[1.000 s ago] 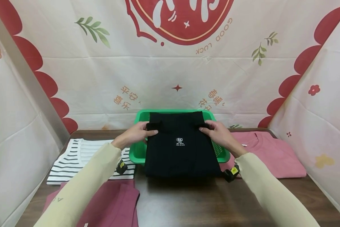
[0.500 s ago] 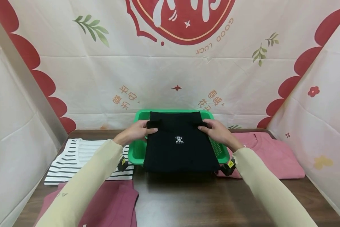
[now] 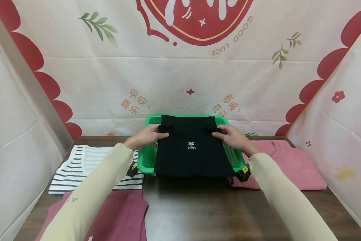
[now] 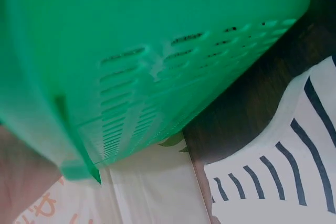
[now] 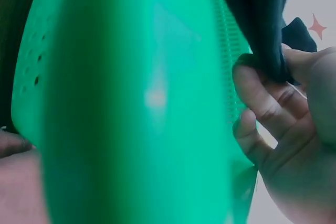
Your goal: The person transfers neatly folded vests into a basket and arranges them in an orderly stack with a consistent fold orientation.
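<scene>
A folded black T-shirt (image 3: 192, 157) with a small white print lies spread over the green plastic basket (image 3: 147, 160), covering much of its opening. At the shirt's left edge my left hand (image 3: 145, 136) pinches the cloth, thumb on top. My right hand (image 3: 234, 137) grips the opposite edge in the same way. In the right wrist view, dark cloth (image 5: 262, 19) is caught between thumb and fingers of the right hand (image 5: 289, 129), beside the basket wall (image 5: 157, 98). The left wrist view has the slotted basket wall (image 4: 131, 77) across it, with only a blurred part of the hand showing.
On the left of the wooden table (image 3: 195, 214) lie a striped white shirt (image 3: 69, 175) and a dark pink garment (image 3: 117, 214). A pink shirt (image 3: 286, 164) lies at right. Printed cloth (image 3: 180, 73) hangs close behind the basket.
The shirt's front edge has risen in the head view, away from the near table, toward the basket's front rim. Both hands have shifted slightly up in view and keep their grip.
</scene>
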The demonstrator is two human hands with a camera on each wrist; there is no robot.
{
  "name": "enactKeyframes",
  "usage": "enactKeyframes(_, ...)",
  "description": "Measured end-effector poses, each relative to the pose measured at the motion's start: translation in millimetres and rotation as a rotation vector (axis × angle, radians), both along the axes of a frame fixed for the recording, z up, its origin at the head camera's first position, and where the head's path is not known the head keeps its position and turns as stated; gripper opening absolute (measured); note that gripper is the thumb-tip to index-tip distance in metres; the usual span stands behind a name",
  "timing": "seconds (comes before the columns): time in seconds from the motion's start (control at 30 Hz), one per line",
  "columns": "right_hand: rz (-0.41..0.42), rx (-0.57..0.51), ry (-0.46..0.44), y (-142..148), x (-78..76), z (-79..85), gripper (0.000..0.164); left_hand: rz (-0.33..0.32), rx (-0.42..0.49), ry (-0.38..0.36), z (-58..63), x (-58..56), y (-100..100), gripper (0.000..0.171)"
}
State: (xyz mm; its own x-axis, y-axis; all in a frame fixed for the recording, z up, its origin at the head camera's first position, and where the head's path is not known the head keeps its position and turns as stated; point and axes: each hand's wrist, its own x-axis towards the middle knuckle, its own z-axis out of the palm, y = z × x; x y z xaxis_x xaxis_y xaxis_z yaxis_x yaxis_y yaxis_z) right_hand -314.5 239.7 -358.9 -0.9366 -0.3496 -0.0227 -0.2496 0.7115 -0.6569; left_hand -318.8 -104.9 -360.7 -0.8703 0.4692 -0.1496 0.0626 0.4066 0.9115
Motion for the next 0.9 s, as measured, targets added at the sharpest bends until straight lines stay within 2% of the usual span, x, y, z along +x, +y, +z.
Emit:
enactKeyframes(0.3,0.019,-0.004,-0.009,1.2,-5.0,-2.0,0.035,-0.019,-0.045,-0.025,1.1,-4.5,0.6,0.045)
enactKeyframes(0.47,0.049,-0.008,-0.051,3.6,-6.8,0.7,0.031,-0.033,-0.067,-0.049,2.6,-6.2,-0.3,0.051)
enactKeyframes(0.5,0.053,-0.005,-0.062,4.1,-7.4,1.3,0.034,-0.038,-0.070,-0.053,2.8,-6.7,-0.3,0.051)
enactKeyframes(0.6,0.065,0.013,-0.081,5.7,-9.5,3.2,0.053,-0.050,-0.070,-0.060,3.4,-8.0,-0.1,0.047)
enactKeyframes(0.67,0.069,0.021,-0.090,5.9,-11.1,4.5,0.059,-0.052,-0.068,-0.065,3.9,-9.1,0.1,0.041)
enactKeyframes(0.9,0.104,0.055,-0.097,6.6,-15.4,12.2,0.052,-0.041,-0.072,-0.066,5.4,-14.0,-0.1,0.035)
